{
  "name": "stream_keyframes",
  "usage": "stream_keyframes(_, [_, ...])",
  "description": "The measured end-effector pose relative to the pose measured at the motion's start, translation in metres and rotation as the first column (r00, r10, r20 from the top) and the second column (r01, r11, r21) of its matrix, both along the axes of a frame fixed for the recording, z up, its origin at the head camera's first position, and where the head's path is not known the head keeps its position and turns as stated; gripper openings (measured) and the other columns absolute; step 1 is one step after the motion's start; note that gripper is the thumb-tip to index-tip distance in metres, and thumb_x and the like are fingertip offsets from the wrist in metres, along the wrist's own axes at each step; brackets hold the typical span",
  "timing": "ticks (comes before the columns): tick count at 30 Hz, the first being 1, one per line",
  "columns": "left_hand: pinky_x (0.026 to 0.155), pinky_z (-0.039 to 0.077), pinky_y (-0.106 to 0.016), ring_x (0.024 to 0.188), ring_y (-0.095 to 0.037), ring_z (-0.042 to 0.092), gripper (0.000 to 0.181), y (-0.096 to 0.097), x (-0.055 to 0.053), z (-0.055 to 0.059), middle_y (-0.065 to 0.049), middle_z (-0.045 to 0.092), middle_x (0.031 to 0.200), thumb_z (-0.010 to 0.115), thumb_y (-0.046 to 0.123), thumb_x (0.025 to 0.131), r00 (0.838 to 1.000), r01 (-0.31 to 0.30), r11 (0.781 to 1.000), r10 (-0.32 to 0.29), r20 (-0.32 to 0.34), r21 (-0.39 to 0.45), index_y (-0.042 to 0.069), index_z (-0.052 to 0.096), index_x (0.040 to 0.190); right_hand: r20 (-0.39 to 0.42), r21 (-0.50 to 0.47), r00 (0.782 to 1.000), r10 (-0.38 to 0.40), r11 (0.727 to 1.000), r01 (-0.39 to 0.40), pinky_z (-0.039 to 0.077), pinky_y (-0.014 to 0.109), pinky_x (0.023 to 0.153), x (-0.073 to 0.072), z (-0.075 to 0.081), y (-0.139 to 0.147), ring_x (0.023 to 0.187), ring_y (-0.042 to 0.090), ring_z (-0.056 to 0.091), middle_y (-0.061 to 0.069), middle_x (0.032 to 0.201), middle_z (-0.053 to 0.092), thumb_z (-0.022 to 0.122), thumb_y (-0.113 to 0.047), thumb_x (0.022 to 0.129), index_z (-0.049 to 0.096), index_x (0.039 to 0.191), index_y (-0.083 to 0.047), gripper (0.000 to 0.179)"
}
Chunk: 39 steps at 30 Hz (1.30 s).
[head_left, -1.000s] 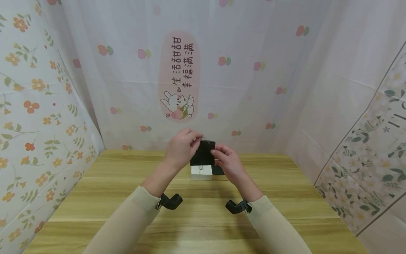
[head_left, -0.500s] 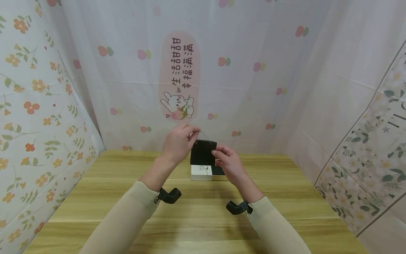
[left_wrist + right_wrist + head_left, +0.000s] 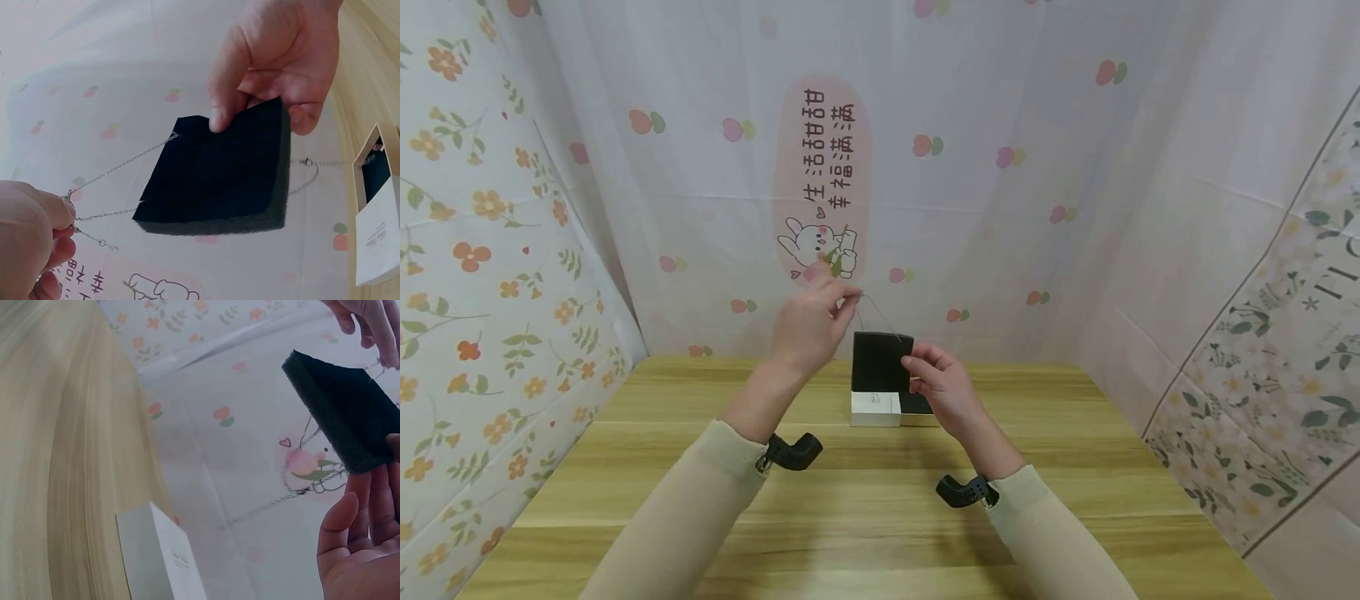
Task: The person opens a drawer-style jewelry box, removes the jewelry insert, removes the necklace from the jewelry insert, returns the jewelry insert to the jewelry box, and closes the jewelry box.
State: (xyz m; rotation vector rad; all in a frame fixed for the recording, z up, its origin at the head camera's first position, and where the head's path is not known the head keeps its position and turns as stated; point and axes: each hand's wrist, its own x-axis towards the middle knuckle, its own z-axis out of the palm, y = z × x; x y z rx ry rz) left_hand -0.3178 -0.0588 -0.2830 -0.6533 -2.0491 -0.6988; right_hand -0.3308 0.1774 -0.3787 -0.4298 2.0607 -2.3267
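Observation:
My left hand (image 3: 808, 329) pinches a thin silver necklace (image 3: 119, 167) between thumb and fingertips, up and left of a square black foam pad (image 3: 882, 362). Two strands run taut from those fingers to small slits at the pad's edge, and a short tail hangs below the fingertips. More of the chain hangs in a loop behind the pad in the left wrist view. My right hand (image 3: 947, 386) grips the pad by its side, thumb on the near face (image 3: 350, 412). The pad is held above the table, in front of an open box.
Behind the pad, a small white box (image 3: 876, 408) stands on the wooden table (image 3: 865, 508), its black inside (image 3: 917, 404) showing at the right. A printed curtain (image 3: 985, 208) hangs at the table's back, and flowered cloth (image 3: 490, 275) hangs at the left.
My left hand has moved up and left, away from the pad, and the two chain strands between them have lengthened. The right hand and pad have stayed nearly in place.

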Motion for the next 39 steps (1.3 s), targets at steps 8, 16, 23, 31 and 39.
stream_keyframes(8, [0.075,0.067,-0.038,0.085,-0.029,0.077,0.013,-0.01,-0.001,0.01,-0.014,0.081,0.111,0.076,0.006,0.103,1.0,-0.008,0.999,0.007,0.028,0.037,0.002,0.083,0.113,0.005,0.025,1.0,-0.008,1.0,0.008,0.054,0.024,0.079,-0.001,-0.002,0.001,0.091,0.016,0.054,-0.006,0.098,0.062,0.064,-0.008,0.11,0.07,0.105,-0.019,0.013])
stream_keyframes(16, [0.069,0.063,-0.04,0.081,-0.031,0.073,0.011,-0.021,-0.002,0.015,-0.015,0.081,0.11,0.075,0.007,0.104,1.0,-0.02,0.997,0.018,0.02,0.081,0.002,0.082,0.111,0.007,0.026,1.0,-0.018,0.999,0.018,0.054,0.024,0.079,0.001,0.0,0.002,0.091,0.017,0.054,-0.005,0.099,0.063,0.064,-0.009,0.11,0.07,0.106,-0.017,0.011])
stream_keyframes(23, [0.068,0.062,-0.041,0.082,-0.032,0.073,0.012,-0.029,-0.004,0.018,-0.016,0.082,0.11,0.075,0.006,0.104,1.0,-0.028,0.992,0.026,0.017,0.12,0.0,0.083,0.111,0.003,0.032,1.0,-0.025,0.999,0.025,0.053,0.024,0.079,0.002,0.001,0.002,0.091,0.019,0.054,-0.004,0.1,0.064,0.063,-0.008,0.11,0.07,0.107,-0.018,0.012])
stream_keyframes(31, [0.063,0.054,-0.034,0.08,-0.03,0.071,0.013,-0.036,-0.004,0.02,-0.014,0.08,0.102,0.074,0.008,0.104,0.997,-0.075,0.987,0.071,0.037,0.144,0.003,0.084,0.111,0.003,0.026,1.0,-0.022,0.999,0.022,0.054,0.024,0.081,0.001,0.0,0.004,0.095,0.018,0.056,-0.006,0.102,0.066,0.065,-0.01,0.11,0.072,0.111,-0.015,0.009])
stream_keyframes(39, [0.07,0.057,-0.035,0.083,-0.031,0.072,0.015,-0.043,-0.003,0.023,-0.017,0.079,0.106,0.073,0.006,0.105,0.995,-0.085,0.982,0.076,0.064,0.166,-0.001,0.082,0.115,0.011,0.016,1.0,-0.01,1.0,0.01,0.054,0.024,0.08,0.002,0.0,0.006,0.094,0.016,0.055,-0.006,0.1,0.064,0.064,-0.009,0.11,0.07,0.106,-0.017,0.01])
